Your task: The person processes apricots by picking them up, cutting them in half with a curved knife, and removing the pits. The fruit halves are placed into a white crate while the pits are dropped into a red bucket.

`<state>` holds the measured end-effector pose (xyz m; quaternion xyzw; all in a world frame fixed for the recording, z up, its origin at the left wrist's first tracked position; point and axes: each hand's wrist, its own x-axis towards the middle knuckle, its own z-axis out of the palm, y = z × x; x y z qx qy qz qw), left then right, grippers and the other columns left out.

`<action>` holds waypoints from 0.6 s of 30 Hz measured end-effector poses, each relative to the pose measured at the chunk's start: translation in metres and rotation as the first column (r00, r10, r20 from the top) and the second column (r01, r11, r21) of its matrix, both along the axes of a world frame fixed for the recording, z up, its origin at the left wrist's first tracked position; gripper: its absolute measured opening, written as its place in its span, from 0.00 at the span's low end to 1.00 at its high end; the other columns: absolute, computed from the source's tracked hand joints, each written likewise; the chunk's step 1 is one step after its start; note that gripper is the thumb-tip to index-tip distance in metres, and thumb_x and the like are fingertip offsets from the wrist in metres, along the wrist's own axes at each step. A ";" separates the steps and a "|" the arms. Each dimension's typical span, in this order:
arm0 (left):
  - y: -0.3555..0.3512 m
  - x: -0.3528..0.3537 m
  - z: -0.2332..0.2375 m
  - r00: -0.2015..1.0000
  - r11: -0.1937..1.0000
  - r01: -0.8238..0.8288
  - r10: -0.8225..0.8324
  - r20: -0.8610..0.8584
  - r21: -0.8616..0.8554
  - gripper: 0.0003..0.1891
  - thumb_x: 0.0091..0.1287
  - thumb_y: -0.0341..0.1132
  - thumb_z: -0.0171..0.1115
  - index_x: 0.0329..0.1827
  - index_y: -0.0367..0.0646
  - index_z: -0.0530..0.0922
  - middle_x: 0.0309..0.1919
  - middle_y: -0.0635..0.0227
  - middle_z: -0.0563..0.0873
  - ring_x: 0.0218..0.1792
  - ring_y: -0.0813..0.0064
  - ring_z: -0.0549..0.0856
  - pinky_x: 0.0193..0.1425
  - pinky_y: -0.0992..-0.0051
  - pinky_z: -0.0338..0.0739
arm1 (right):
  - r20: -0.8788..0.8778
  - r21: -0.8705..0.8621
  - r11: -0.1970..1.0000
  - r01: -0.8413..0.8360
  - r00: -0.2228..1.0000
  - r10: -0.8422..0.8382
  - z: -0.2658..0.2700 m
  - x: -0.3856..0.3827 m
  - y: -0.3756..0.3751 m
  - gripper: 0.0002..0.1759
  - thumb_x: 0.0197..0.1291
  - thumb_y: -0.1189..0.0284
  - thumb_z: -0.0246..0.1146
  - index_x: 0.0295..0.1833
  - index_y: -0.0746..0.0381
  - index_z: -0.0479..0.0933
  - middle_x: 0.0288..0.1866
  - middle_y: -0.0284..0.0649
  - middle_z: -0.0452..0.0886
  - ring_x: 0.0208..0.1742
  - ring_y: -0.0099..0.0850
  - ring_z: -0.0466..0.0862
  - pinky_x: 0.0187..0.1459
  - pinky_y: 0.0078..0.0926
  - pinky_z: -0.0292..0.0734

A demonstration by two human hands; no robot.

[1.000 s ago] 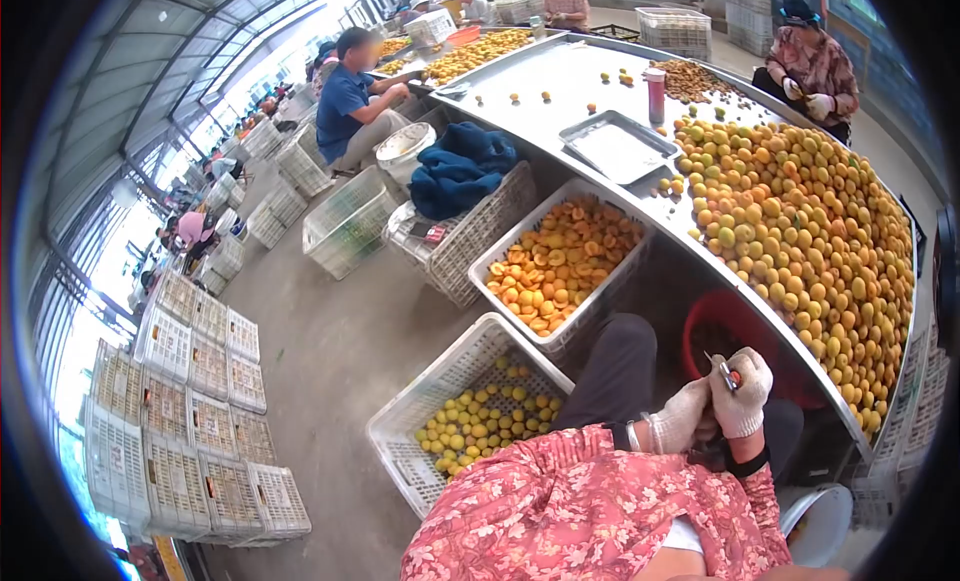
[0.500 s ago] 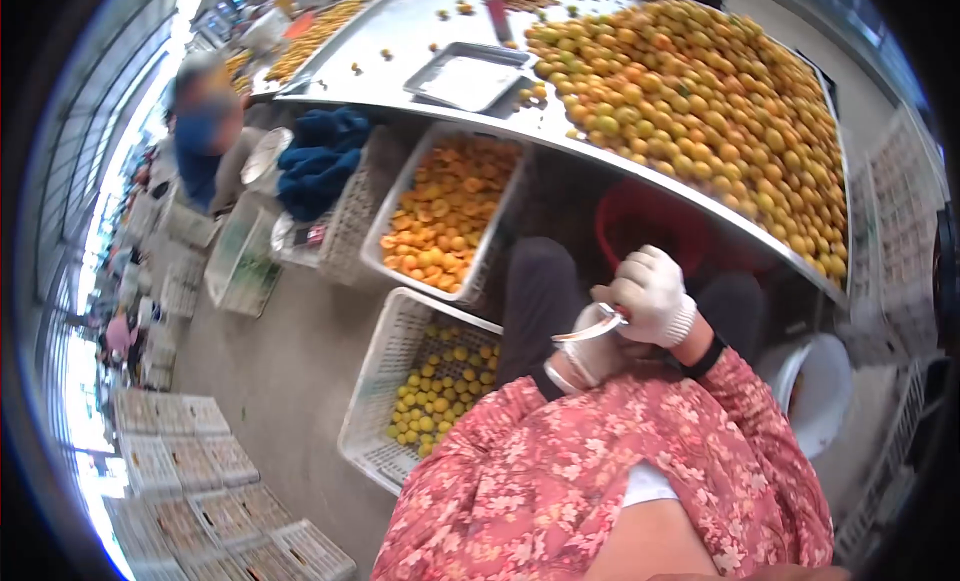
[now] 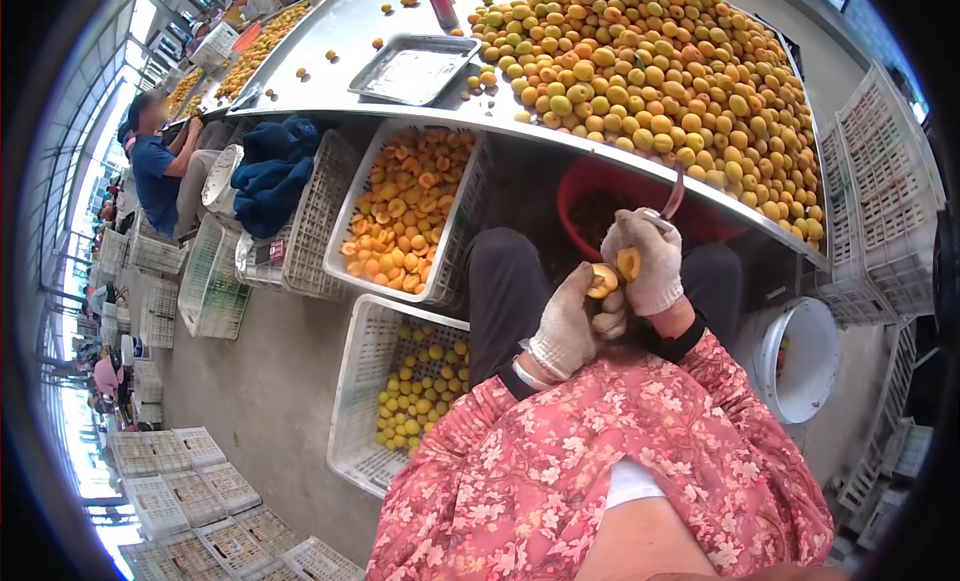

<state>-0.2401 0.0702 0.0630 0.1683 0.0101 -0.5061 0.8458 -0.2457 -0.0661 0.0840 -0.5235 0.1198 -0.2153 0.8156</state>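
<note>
Above my lap, my left hand [image 3: 568, 329], in a whitish knit glove, pinches a halved apricot [image 3: 602, 281] with its cut face showing. Close beside it, my gloved right hand [image 3: 648, 266] is closed around a knife whose curved blade [image 3: 676, 193] points up and away. Another apricot half [image 3: 628, 264] sits in the fingers of that same hand. Below and beyond both hands is a red basin [image 3: 580, 196] with dark contents, partly hidden by the table edge. The knife's handle is mostly covered by my right hand.
Whole apricots [image 3: 640, 81] are heaped on the metal table [image 3: 330, 91], near a tray [image 3: 414, 69] and a cup [image 3: 439, 3]. Left stand crates of apricot halves [image 3: 410, 211] and greenish apricots [image 3: 420, 391]. A white bucket [image 3: 800, 361] stands right; a co-worker [image 3: 160, 171] sits far left.
The knife blade has swung from pointing left to pointing up and right. My hands have drawn apart slightly, and two apricot halves now show. The whole view has shifted a little.
</note>
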 end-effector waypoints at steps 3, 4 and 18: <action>0.000 0.001 0.002 0.999 0.989 -0.028 0.024 0.031 0.144 0.19 0.78 0.52 0.44 0.45 0.46 0.75 0.29 0.69 0.77 0.24 0.74 0.74 0.30 0.73 0.69 | 0.001 0.254 0.967 0.012 1.000 -0.013 -0.004 0.000 -0.003 0.12 0.67 0.73 0.62 0.28 0.59 0.75 0.22 0.32 0.75 0.21 0.25 0.74 0.25 0.24 0.68; 0.000 0.002 0.003 0.999 0.989 -0.028 0.024 0.027 0.142 0.19 0.78 0.52 0.44 0.45 0.46 0.75 0.29 0.69 0.77 0.24 0.74 0.74 0.30 0.73 0.69 | -0.008 0.223 0.973 0.058 0.998 -0.057 -0.005 0.000 -0.003 0.10 0.65 0.73 0.64 0.29 0.60 0.77 0.22 0.32 0.76 0.22 0.22 0.74 0.25 0.22 0.68; 0.051 0.078 -0.038 0.838 0.869 -0.487 0.493 -0.235 0.084 0.19 0.72 0.52 0.60 0.52 0.45 0.76 0.31 0.71 0.78 0.28 0.79 0.77 0.31 0.78 0.74 | -0.168 -0.201 0.976 0.090 0.978 -0.124 0.003 0.013 0.011 0.14 0.67 0.65 0.66 0.29 0.58 0.77 0.19 0.29 0.75 0.14 0.16 0.69 0.12 0.14 0.60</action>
